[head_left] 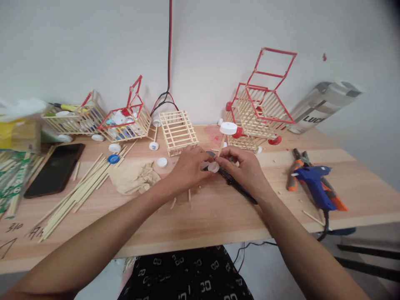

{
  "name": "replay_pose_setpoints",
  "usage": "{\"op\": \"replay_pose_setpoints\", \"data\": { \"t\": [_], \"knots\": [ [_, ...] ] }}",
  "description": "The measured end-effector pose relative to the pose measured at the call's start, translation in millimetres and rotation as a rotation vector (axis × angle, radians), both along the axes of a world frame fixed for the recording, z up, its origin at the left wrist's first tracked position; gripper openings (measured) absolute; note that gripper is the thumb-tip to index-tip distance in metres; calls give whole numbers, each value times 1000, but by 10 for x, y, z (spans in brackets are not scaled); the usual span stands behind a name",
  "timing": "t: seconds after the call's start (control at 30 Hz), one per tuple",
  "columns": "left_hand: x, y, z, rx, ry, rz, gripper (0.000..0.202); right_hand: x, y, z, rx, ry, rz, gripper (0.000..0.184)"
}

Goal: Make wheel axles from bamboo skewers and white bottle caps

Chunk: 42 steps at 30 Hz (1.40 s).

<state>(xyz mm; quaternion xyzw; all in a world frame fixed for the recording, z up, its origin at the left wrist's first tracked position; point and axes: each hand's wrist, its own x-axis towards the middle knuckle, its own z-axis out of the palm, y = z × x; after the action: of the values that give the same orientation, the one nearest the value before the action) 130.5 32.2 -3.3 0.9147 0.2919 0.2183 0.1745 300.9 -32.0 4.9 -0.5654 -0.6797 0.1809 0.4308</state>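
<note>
At the middle of the table, my right hand [243,166] pinches a short wooden stick [221,146]. A white bottle cap [228,128] sits on the stick's upper end. My left hand [191,167] is closed beside it, its fingertips gripping a translucent cap [213,167] near the stick's lower end. Whether stick and translucent cap touch is hidden by the fingers. A black, long-handled object [239,188] lies below my hands, partly covered. Just behind my left hand stands a small basket frame of sticks [179,132]. A white cap [162,162] lies left of that hand.
Red-trimmed miniature stick carts [262,108] stand along the wall; one cart [125,123] holds caps. Loose sticks [81,187], crumpled cloth [134,178] and a phone [54,170] lie left. A blue glue gun [317,187] rests on pliers [293,175] at right; its cord crosses the front edge.
</note>
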Motion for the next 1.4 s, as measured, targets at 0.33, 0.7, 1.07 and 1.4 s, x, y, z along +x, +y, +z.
{"op": "replay_pose_setpoints", "data": {
  "t": [0.33,0.7,1.07,1.4],
  "knots": [
    [-46,-102,164,-136,-138,25,15,-25,-62,94,50,-45,0,9],
    [-276,-235,350,-89,-207,80,18,-192,-108,331,133,-180,52,6],
    [-665,-334,385,-23,-211,101,25,-538,-39,486,158,-242,224,6],
    [-993,-330,351,-157,-314,132,31,-806,115,496,237,-261,312,7]
  ]
}}
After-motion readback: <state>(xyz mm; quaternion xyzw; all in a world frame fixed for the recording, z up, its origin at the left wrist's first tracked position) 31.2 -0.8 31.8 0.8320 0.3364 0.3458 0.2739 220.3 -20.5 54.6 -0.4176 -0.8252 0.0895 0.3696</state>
